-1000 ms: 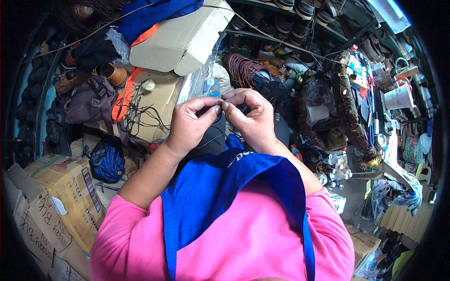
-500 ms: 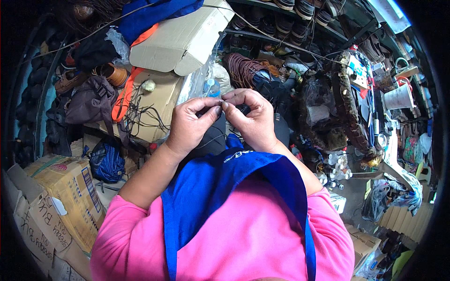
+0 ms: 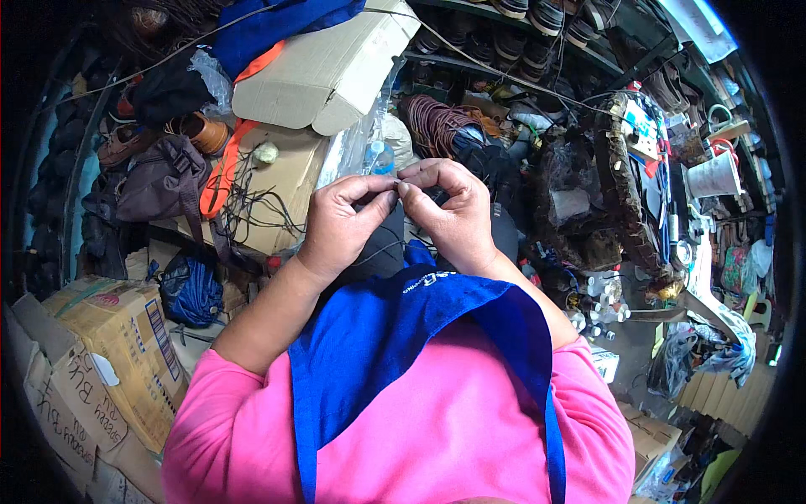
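Both hands meet in front of my chest, above my dark-clad lap and the blue apron (image 3: pixel 395 311). My left hand (image 3: pixel 342 220) is closed in a pinch, thumb against forefinger. Opposite it, my right hand (image 3: pixel 453 210) pinches too, and the fingertips of the two hands touch. Whatever sits between them is too small and too covered by the fingers to name. A thin dark strand shows faintly below my left hand; whether it runs up to the fingers I cannot tell.
Left of my hands, black cords (image 3: pixel 260 206) and an orange strap (image 3: pixel 220 181) lie on cardboard (image 3: pixel 290 160). A brown cord coil (image 3: pixel 432 122) and a water bottle (image 3: pixel 379 157) sit ahead. Thread spools (image 3: pixel 606 311) stand at right, a carton (image 3: pixel 126 344) at left. Shoes (image 3: pixel 537 55) line the far shelf.
Both hands keep their pinch in nearly the same place. The apron's upper edge has shifted slightly.
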Demonstrator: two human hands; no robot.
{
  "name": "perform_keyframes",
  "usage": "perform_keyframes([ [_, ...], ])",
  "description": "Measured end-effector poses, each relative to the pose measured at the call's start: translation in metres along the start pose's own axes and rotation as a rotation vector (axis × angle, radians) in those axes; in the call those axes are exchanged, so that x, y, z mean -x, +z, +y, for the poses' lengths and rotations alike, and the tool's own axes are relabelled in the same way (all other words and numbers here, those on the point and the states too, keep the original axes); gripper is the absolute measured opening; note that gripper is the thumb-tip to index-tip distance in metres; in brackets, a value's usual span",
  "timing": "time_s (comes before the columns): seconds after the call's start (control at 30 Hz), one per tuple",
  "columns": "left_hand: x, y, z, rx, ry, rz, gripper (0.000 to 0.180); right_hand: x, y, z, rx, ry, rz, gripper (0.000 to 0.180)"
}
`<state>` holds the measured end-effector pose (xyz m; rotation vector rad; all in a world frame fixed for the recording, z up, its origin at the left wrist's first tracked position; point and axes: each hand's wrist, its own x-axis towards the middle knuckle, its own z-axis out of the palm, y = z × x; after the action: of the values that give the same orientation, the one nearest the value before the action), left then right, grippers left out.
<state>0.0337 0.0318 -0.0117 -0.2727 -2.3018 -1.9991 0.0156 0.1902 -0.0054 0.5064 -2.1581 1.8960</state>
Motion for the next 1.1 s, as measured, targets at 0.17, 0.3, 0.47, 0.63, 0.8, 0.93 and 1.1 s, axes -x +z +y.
perform_keyframes([
  [0.17,-0.0008,-0.0001,0.0017,-0.029,0.014,0.002,0.012,-0.0014,0.0001,-0.0004,0.000,0.003,-0.004,0.006],
  [0.3,-0.0016,-0.0007,0.0069,-0.104,0.045,-0.002,0.012,-0.0018,-0.0001,-0.0003,-0.009,0.002,-0.008,0.006],
  [0.47,-0.0019,-0.0014,0.0076,-0.125,0.076,0.004,0.013,-0.0024,0.0004,-0.0006,-0.011,0.002,-0.011,0.005],
  [0.63,-0.0024,-0.0030,0.0063,-0.118,0.032,-0.035,0.012,-0.0022,-0.0004,0.0009,0.007,-0.006,-0.008,0.005],
  [0.8,-0.0019,-0.0033,0.0073,-0.122,0.045,-0.038,0.012,-0.0028,-0.0007,0.0004,0.023,-0.025,-0.016,0.005],
  [0.93,-0.0015,-0.0033,0.0049,-0.124,0.051,-0.034,0.011,-0.0025,0.0001,0.0002,0.011,-0.032,-0.020,0.006],
  [1.1,-0.0023,-0.0023,0.0079,-0.189,0.073,-0.025,0.011,-0.0019,-0.0006,0.0028,0.009,-0.038,-0.016,0.006],
])
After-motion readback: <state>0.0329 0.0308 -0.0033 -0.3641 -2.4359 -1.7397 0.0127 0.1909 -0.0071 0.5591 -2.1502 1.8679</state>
